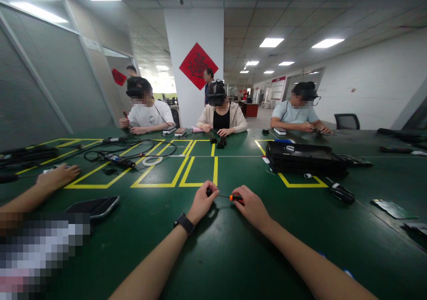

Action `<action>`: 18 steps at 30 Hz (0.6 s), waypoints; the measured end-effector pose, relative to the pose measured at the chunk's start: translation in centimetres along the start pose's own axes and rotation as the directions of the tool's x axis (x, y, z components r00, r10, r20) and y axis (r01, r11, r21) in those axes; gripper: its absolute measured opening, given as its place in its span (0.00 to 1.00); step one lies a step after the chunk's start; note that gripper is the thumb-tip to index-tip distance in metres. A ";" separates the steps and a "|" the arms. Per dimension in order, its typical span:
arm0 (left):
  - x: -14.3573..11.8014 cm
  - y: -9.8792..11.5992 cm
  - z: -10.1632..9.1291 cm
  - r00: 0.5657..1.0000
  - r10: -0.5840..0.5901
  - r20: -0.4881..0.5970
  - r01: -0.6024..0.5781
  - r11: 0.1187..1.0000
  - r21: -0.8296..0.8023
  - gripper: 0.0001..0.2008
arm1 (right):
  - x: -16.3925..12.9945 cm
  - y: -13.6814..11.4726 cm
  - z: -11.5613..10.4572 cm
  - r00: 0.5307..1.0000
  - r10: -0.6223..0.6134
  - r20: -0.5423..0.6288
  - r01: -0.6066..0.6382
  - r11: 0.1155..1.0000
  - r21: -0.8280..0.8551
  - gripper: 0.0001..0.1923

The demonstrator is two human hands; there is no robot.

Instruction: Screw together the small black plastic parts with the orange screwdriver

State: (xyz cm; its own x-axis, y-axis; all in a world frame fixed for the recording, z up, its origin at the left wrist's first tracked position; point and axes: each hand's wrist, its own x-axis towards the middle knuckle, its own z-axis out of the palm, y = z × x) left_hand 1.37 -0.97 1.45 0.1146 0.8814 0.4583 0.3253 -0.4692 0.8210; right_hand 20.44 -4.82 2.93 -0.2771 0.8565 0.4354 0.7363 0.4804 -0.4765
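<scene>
My left hand [200,203] pinches a small black part [209,192] just above the green table [220,242]; its exact kind cannot be made out. A dark watch [184,223] is on that wrist. In my right hand [251,206] is a screwdriver [236,198] with an orange and black handle, fingers closed round it. Its thin shaft lies nearly level and points left at the black part. Whether the tip touches the part is too small to tell.
A neighbour's hand [62,175] rests at left, near a phone-like device [95,206]. Black cables [100,151] and a white ring [152,161] lie beyond. Stacked black cases [303,158] stand at right, near a black tool [342,193]. Across the table sit several people [222,115].
</scene>
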 end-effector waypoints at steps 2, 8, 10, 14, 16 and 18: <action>0.0 -0.1 0.0 1.000 0.001 0.001 -0.001 1.000 0.000 0.05 | 0.0 0.0 -0.1 1.000 0.000 -0.005 0.000 1.000 0.006 0.11; 0.0 -0.1 -0.1 1.000 0.001 0.009 -0.001 1.000 0.005 0.05 | 0.1 0.0 -0.1 0.999 0.000 0.039 0.000 1.000 -0.006 0.13; 0.0 -0.1 -0.1 1.000 0.006 0.006 -0.006 1.000 0.012 0.04 | 0.2 0.1 -0.1 0.999 -0.013 0.034 0.013 1.000 0.002 0.14; 0.0 -0.2 -0.2 1.000 0.015 0.008 -0.015 1.000 0.015 0.05 | 0.1 0.0 -0.1 0.999 -0.040 0.020 0.040 0.999 0.002 0.14; 0.0 -0.3 -0.2 1.000 0.022 0.014 -0.022 1.000 0.013 0.05 | 0.0 -0.2 -0.1 0.999 -0.039 0.023 0.039 0.999 -0.010 0.14; 0.1 -0.4 -0.2 1.000 0.023 0.017 -0.023 1.000 0.015 0.05 | -0.1 -0.4 -0.2 0.999 -0.027 0.023 0.028 0.999 -0.022 0.13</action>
State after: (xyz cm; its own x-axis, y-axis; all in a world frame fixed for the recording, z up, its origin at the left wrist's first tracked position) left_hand 1.09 -0.73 1.20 0.1378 0.8711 0.4714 0.3370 -0.4887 0.8047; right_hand 20.28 -5.11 3.19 -0.3111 0.8471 0.4308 0.7417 0.4998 -0.4474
